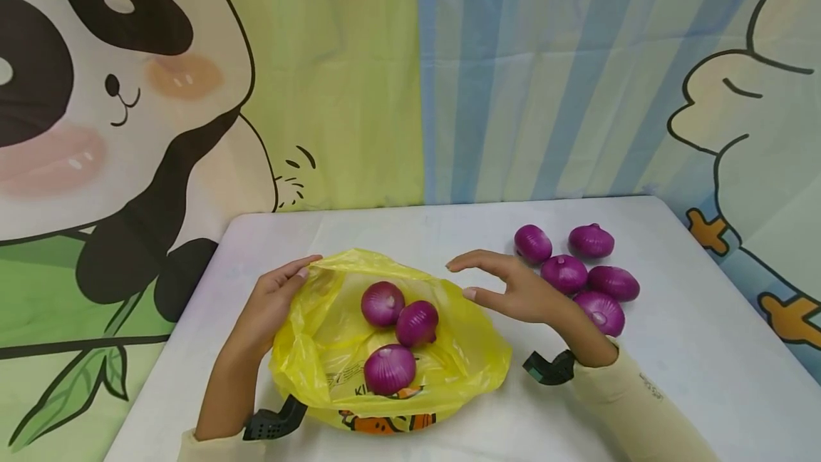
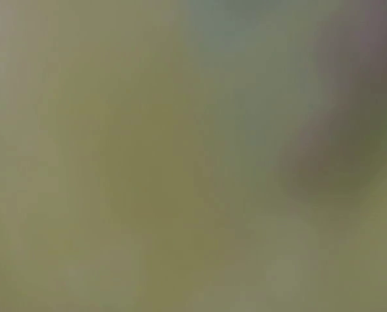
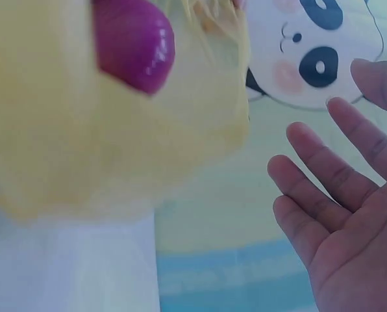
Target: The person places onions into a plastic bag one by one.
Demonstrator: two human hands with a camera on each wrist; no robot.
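A yellow plastic bag (image 1: 474, 355) lies with its mouth spread wide, printed figures on its near side. Three red onions (image 1: 390, 369) rest inside it. At the bag's upper left rim, my left hand (image 1: 272, 305) grips the plastic between thumb and fingers. My right hand (image 1: 513, 287) hovers by the bag's right rim, thumb and fingers apart and holding nothing. In the right wrist view the same hand (image 3: 349, 208) shows spread fingers beside the bag, with one onion (image 3: 135, 45) visible in it. The left wrist view is a blur of yellow.
Several more red onions (image 1: 564, 274) sit in a cluster on the white table (image 1: 693, 369), right of the bag and behind my right forearm. A printed curtain (image 1: 359, 91) with a panda hangs behind the table. Both wrists wear black camera mounts (image 1: 550, 368).
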